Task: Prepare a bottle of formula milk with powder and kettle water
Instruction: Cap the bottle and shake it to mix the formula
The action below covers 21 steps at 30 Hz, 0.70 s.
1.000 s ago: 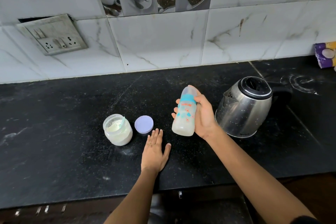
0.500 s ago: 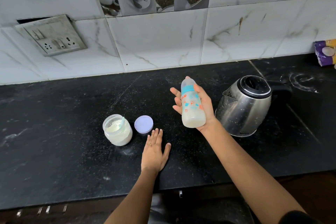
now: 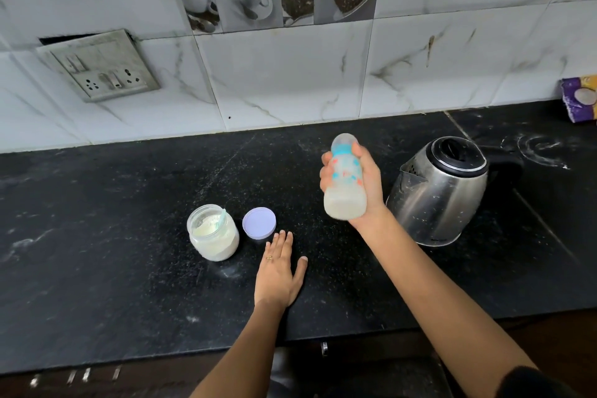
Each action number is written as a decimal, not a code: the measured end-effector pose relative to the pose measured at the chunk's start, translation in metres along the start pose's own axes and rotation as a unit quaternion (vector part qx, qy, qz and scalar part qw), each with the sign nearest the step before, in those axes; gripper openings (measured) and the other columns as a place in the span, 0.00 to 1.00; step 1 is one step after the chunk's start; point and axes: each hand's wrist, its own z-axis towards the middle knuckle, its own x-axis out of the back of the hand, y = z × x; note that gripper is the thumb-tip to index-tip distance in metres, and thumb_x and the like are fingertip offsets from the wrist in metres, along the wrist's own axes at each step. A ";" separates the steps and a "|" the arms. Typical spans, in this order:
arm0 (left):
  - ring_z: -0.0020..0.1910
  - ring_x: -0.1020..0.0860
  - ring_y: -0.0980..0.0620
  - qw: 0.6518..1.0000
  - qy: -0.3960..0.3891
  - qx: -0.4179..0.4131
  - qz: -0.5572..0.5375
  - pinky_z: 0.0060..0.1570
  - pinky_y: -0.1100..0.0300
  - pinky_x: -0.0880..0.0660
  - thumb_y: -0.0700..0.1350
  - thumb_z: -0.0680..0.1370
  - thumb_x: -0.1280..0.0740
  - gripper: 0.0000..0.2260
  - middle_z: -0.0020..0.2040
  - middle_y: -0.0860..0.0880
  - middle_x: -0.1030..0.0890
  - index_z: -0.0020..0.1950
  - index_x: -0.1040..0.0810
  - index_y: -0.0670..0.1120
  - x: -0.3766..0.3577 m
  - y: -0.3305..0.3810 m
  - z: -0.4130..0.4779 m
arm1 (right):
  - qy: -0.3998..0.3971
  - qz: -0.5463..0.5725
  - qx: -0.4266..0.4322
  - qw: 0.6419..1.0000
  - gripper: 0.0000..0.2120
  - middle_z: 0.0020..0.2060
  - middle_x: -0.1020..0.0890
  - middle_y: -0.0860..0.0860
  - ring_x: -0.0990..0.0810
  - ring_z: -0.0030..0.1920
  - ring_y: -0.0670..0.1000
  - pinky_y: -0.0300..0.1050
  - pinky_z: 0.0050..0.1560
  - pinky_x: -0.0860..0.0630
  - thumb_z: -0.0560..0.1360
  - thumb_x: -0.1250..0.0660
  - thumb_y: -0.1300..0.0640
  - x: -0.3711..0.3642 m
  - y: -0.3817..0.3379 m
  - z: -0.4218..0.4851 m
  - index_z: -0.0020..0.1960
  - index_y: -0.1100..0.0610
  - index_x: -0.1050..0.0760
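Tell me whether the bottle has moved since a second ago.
Yes. The bottle, held in the right hand, has moved slightly nearer the kettle and its top now tilts left, away from the kettle.

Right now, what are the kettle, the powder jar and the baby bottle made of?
The kettle looks like shiny brushed steel, since it reflects light, with a black, probably plastic, lid. The powder jar is see-through, glass or clear plastic; I cannot tell which. The baby bottle in the right hand looks like cloudy translucent plastic, with the milk showing through.
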 end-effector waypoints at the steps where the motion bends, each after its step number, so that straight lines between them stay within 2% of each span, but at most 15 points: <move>1: 0.77 0.54 0.56 1.000 -0.002 0.000 -0.001 0.73 0.65 0.64 0.56 0.82 0.46 0.28 0.79 0.50 0.48 0.79 0.48 0.46 -0.001 0.000 0.000 | -0.026 -0.028 -0.006 0.999 0.24 0.37 0.22 0.53 0.23 0.28 0.50 0.41 0.27 0.24 0.60 0.22 0.51 0.002 0.005 -0.003 0.49 0.59 0.29; 4: 0.77 0.54 0.56 1.000 0.000 0.002 -0.003 0.73 0.64 0.63 0.56 0.82 0.46 0.28 0.79 0.50 0.48 0.79 0.48 0.46 -0.001 0.000 0.000 | -0.048 -0.073 0.009 0.996 0.33 0.37 0.22 0.53 0.24 0.28 0.50 0.41 0.27 0.24 0.56 0.20 0.53 0.001 0.010 -0.008 0.54 0.58 0.33; 6: 0.77 0.54 0.56 1.000 -0.005 0.002 -0.003 0.74 0.63 0.63 0.56 0.82 0.46 0.28 0.79 0.50 0.48 0.79 0.48 0.46 -0.001 0.000 0.000 | -0.002 -0.029 0.035 0.999 0.35 0.35 0.23 0.52 0.23 0.27 0.49 0.40 0.27 0.24 0.51 0.18 0.53 0.002 0.004 -0.001 0.51 0.59 0.32; 8: 0.78 0.54 0.56 1.000 -0.005 0.003 -0.004 0.74 0.63 0.62 0.56 0.82 0.46 0.28 0.79 0.50 0.48 0.79 0.48 0.47 -0.001 0.000 0.000 | 0.013 -0.019 0.022 0.999 0.34 0.34 0.23 0.52 0.23 0.26 0.49 0.40 0.26 0.25 0.49 0.17 0.53 0.002 0.003 -0.001 0.48 0.60 0.31; 9: 0.78 0.54 0.56 1.000 -0.005 0.003 -0.006 0.74 0.62 0.62 0.56 0.82 0.46 0.28 0.79 0.50 0.48 0.79 0.48 0.47 -0.001 0.000 0.000 | 0.001 -0.041 0.002 0.999 0.33 0.35 0.23 0.52 0.23 0.27 0.49 0.40 0.26 0.25 0.50 0.18 0.52 0.003 0.007 -0.005 0.48 0.60 0.31; 11: 0.78 0.54 0.56 1.000 -0.004 0.003 -0.006 0.74 0.63 0.63 0.56 0.82 0.46 0.28 0.79 0.50 0.48 0.78 0.48 0.47 -0.002 -0.001 0.000 | -0.038 -0.101 -0.025 0.994 0.35 0.38 0.22 0.53 0.24 0.28 0.50 0.41 0.27 0.25 0.55 0.19 0.52 0.005 0.018 -0.016 0.54 0.60 0.33; 13: 0.77 0.54 0.56 1.000 -0.001 0.002 -0.002 0.74 0.63 0.63 0.56 0.82 0.46 0.28 0.79 0.50 0.48 0.78 0.48 0.47 -0.002 -0.001 0.000 | -0.050 -0.102 -0.012 0.993 0.37 0.39 0.22 0.54 0.24 0.28 0.51 0.42 0.28 0.24 0.57 0.20 0.53 0.003 0.019 -0.018 0.58 0.57 0.36; 17: 0.77 0.54 0.56 1.000 -0.003 0.001 0.000 0.74 0.63 0.63 0.56 0.82 0.47 0.28 0.79 0.50 0.48 0.79 0.48 0.46 -0.001 -0.001 0.000 | 0.019 -0.018 0.038 0.999 0.33 0.33 0.24 0.52 0.24 0.26 0.50 0.40 0.26 0.25 0.49 0.17 0.53 0.001 0.006 -0.003 0.46 0.60 0.31; 19: 0.77 0.54 0.56 1.000 -0.005 0.001 0.000 0.74 0.63 0.63 0.57 0.82 0.47 0.28 0.79 0.50 0.48 0.79 0.49 0.47 -0.002 -0.001 0.000 | 0.004 -0.066 0.000 0.998 0.32 0.33 0.24 0.53 0.24 0.26 0.50 0.40 0.26 0.25 0.51 0.19 0.53 0.004 0.013 -0.009 0.47 0.61 0.30; 21: 0.77 0.54 0.56 1.000 -0.003 0.003 0.001 0.74 0.63 0.63 0.57 0.82 0.47 0.28 0.79 0.50 0.48 0.79 0.48 0.47 -0.002 -0.001 -0.001 | -0.009 -0.128 -0.012 0.992 0.30 0.36 0.23 0.54 0.24 0.28 0.51 0.42 0.28 0.25 0.58 0.22 0.54 0.005 0.021 -0.017 0.55 0.60 0.31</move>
